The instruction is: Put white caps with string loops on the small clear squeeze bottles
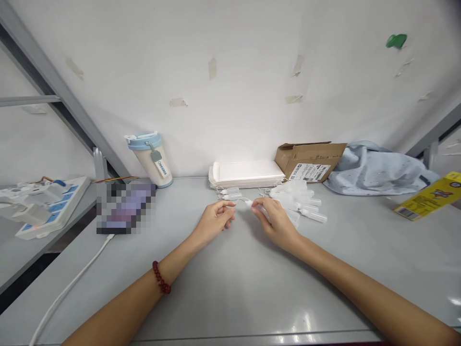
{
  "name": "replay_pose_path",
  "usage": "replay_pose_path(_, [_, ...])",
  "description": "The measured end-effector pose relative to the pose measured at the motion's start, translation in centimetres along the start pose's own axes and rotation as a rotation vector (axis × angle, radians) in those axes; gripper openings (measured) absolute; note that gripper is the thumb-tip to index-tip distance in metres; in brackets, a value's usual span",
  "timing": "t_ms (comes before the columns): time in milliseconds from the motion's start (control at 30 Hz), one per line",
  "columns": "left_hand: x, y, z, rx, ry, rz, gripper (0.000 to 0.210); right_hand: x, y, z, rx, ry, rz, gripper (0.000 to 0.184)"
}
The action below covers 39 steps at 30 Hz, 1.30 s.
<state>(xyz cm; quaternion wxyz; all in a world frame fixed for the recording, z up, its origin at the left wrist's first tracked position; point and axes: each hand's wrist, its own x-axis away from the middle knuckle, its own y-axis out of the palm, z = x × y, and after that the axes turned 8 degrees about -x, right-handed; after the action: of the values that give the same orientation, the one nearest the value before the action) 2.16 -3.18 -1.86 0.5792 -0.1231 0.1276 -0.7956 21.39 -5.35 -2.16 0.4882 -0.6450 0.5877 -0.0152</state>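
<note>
My right hand pinches a small translucent plastic tube with a white tip, its body mostly hidden by the fingers. From that tip a thin white string runs left to my left hand, whose thumb and fingertips are closed on its end. Two similar tubes lie just beyond my left fingertips. A loose pile of more tubes spreads over the table to the right of my right hand, several with strings attached.
Behind my hands lies a stack of white flat packets. An open cardboard box and bluish cloth stand right of it, then a yellow box. At left are a tumbler, a blurred phone, its cable and a power strip.
</note>
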Motion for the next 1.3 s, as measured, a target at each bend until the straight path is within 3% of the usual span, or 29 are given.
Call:
replay_pose_path(367, [0.24,-0.24,0.41,0.012,-0.005,-0.036,0.023,0.00,0.26,0.08,-0.095,0.058,-0.056,0.008])
replay_pose_path(533, [-0.02,-0.14,0.51,0.024,-0.026,0.010,0.026,0.02,0.31,0.06,-0.132,0.104,-0.064,0.007])
replay_pose_path(1300, [0.00,-0.49,0.83,0.069,-0.082,-0.023,0.024,0.58,0.50,-0.40,-0.186,0.086,-0.169,0.011])
